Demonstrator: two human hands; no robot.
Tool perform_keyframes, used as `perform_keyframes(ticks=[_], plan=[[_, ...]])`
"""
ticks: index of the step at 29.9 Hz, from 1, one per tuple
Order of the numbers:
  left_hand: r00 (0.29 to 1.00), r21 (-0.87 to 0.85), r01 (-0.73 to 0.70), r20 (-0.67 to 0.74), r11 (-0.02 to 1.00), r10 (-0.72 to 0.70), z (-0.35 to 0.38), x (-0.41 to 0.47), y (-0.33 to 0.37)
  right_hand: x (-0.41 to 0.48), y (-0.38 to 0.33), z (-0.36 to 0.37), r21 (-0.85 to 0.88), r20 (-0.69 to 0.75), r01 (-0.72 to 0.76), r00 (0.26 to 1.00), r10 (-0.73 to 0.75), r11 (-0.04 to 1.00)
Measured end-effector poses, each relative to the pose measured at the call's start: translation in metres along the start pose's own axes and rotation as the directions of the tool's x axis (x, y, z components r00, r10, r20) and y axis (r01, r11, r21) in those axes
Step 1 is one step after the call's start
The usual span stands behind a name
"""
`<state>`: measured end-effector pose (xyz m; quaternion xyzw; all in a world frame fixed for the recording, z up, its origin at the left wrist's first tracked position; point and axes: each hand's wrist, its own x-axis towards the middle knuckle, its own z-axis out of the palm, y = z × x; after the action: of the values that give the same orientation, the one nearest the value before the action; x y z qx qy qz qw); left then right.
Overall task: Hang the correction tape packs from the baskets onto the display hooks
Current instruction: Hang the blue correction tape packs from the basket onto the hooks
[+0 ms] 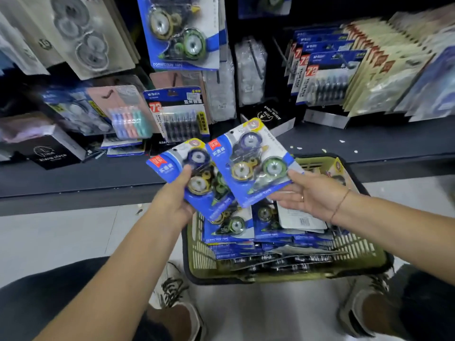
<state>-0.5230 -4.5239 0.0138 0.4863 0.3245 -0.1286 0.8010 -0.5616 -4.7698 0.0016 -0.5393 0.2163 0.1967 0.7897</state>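
The basket (204, 259) is filled to its rim with tape packs (229, 232), its far-left corner covered by two held packs (256, 166). Bare floor (73, 237) is left beside its left edge. Beyond, the back of the shelf (73, 178) is crowded with packets (182, 114).

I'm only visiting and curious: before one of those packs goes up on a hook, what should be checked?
1. Left hand grip on left pack: ok, thumb on its front.
2. Right hand grip on right pack: ok, thumb on the edge, fingers beneath.
3. Matching spot found: ok, hung pack of the same kind above.
4. Room on that hook: cannot tell, hook hidden.
5. Basket holds more packs: ok.
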Motion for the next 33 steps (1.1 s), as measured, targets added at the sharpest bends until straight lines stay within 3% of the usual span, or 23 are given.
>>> perform_keyframes(ticks=[8,11,13,14,16,18,20,25,29,31,33], plan=[[0.974,0.112,0.064,0.208,0.992,-0.086,0.011,-0.002,-0.023,-0.002,0.015,0.012,-0.266,0.121,-0.011,0.992,0.045,0.964],[0.991,0.106,0.027,0.129,0.994,-0.041,0.008,0.004,-0.022,0.004,0.019,0.004,-0.385,0.087,-0.043,0.993,0.083,0.922],[0.999,0.094,0.027,0.021,0.995,-0.029,0.004,0.011,-0.024,0.019,0.023,-0.007,-0.435,-0.028,-0.017,1.000,0.005,0.900],[1.000,0.090,0.020,-0.021,0.996,-0.019,0.002,0.014,-0.025,0.028,0.026,-0.014,-0.532,-0.103,0.018,0.991,-0.085,0.847],[0.997,0.104,-0.002,-0.076,0.995,0.010,-0.003,0.019,-0.026,0.048,0.036,-0.030,-0.790,-0.204,0.004,0.941,-0.269,0.613],[0.995,0.121,-0.027,-0.095,0.992,0.038,-0.006,0.023,-0.026,0.063,0.050,-0.039,-0.879,-0.293,-0.170,0.930,-0.222,0.446],[0.994,0.133,-0.038,-0.097,0.990,0.052,-0.006,0.025,-0.027,0.071,0.063,-0.038,-0.877,-0.363,-0.295,0.924,-0.120,0.378],[0.994,0.138,-0.045,-0.089,0.989,0.057,-0.005,0.027,-0.028,0.082,0.077,-0.040,-0.827,-0.445,-0.357,0.887,-0.119,0.434],[0.998,0.150,-0.029,-0.053,0.988,0.037,-0.005,0.026,-0.029,0.058,0.039,-0.067,-0.798,-0.445,-0.270,0.867,-0.224,0.539],[0.999,0.173,-0.026,-0.037,0.985,0.033,-0.005,0.026,-0.031,0.040,0.017,-0.082,-0.741,-0.490,-0.157,0.791,-0.366,0.653],[0.999,0.199,-0.018,-0.029,0.980,0.024,-0.004,0.023,-0.033,0.021,0.003,-0.082,-0.563,-0.494,0.095,0.758,-0.426,0.821]])
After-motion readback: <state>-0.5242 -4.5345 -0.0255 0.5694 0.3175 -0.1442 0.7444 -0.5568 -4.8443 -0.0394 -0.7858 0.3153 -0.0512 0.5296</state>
